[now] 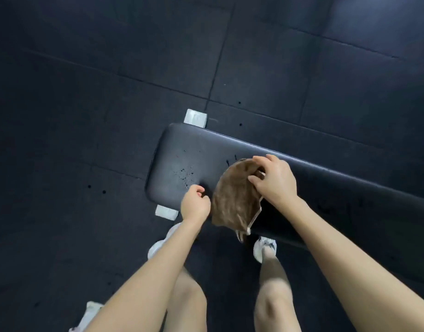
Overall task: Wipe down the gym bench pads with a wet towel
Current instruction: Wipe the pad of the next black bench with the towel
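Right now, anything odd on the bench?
Specks, droplets or scuffs, dot the bench pad near its end, left of the towel, not yet wiped. The towel is bunched under the right hand and droops over the pad's near edge.

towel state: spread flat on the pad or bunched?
Mostly spread: the towel lies open across the bench pad, its lower end hanging over the near edge; the right hand grips its top.
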The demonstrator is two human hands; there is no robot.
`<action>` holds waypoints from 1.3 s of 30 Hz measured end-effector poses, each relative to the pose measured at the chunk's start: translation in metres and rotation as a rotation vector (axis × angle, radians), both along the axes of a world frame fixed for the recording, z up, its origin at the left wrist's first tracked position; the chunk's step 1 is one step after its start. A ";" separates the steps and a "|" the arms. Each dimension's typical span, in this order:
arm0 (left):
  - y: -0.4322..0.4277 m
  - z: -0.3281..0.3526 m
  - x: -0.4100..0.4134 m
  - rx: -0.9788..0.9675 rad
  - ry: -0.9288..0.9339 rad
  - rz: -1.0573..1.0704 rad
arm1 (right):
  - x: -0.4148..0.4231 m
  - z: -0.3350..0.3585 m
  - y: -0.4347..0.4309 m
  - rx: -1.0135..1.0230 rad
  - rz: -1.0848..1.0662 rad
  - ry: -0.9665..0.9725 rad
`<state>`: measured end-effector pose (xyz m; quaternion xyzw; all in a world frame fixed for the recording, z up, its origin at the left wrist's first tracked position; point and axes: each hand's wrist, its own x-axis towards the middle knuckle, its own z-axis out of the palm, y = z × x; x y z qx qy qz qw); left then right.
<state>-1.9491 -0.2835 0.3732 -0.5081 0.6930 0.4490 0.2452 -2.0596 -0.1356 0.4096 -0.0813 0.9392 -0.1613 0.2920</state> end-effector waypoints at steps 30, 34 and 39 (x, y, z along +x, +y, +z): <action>-0.052 -0.098 0.087 -0.806 0.387 0.087 | 0.044 -0.159 -0.136 -0.236 0.992 0.389; -0.049 -0.089 0.099 -0.833 0.456 0.244 | 0.052 -0.129 -0.123 -0.423 0.859 0.364; -0.038 -0.081 0.108 -0.814 0.464 0.390 | 0.046 -0.042 -0.095 -0.618 0.402 -0.095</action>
